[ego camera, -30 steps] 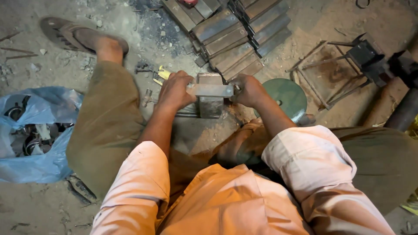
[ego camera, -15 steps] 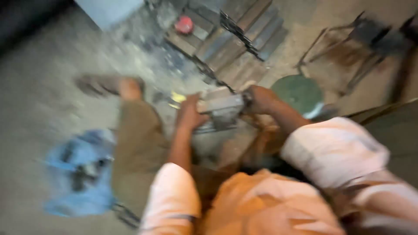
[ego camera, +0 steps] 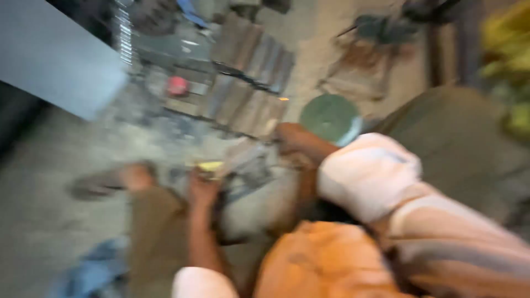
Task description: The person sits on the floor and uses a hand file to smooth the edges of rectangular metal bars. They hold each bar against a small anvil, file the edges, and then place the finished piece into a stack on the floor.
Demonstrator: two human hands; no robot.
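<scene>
The head view is heavily blurred. A grey metal block (ego camera: 245,160) lies on the floor between my knees. My left hand (ego camera: 204,190) is on its near left end, beside a small yellow object (ego camera: 210,165). My right hand (ego camera: 290,138) holds its far right end. Both hands look closed on the block, though the fingers are smeared by blur. A green round disc (ego camera: 330,117) lies just beyond my right hand.
A stack of grey metal plates (ego camera: 248,83) lies ahead, with a small red object (ego camera: 178,85) to its left. My sandalled foot (ego camera: 110,179) is at left and a blue bag (ego camera: 94,273) at lower left. A rusty metal frame (ego camera: 370,49) sits at upper right.
The view has swung and tilted, so the scene has shifted right and down and blurred. Both hands have stayed on the metal block.
</scene>
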